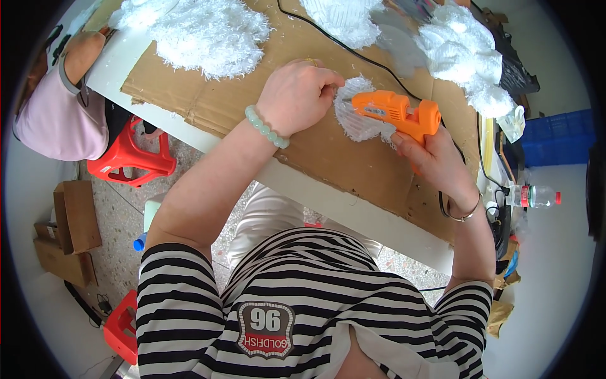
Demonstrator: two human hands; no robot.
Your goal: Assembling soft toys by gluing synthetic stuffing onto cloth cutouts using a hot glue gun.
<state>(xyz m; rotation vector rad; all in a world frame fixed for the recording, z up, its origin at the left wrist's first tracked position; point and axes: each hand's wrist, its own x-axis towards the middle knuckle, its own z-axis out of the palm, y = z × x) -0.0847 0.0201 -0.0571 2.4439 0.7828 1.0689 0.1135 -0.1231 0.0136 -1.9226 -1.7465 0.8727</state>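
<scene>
My right hand (437, 163) is wrapped round the handle of an orange hot glue gun (392, 107), with a glue stick showing at its back. The gun's nozzle points left, over a small white piece of ribbed, fringed fabric (358, 125). At that piece's upper left edge my left hand (298, 95) is closed in a pinch, its fingertips on the fabric. Part of the fabric lies hidden under the gun. Beneath both hands is a flat sheet of brown cardboard (252, 120) on a white table (328, 199).
Heaps of white fringed fabric (205, 41) lie along the far side, with another pile (461, 54) at far right. A black cord (353, 52) crosses the cardboard. Beyond the right edge are a plastic bottle (536, 196) and a blue crate (558, 139). Another person sits left near a red stool (136, 158).
</scene>
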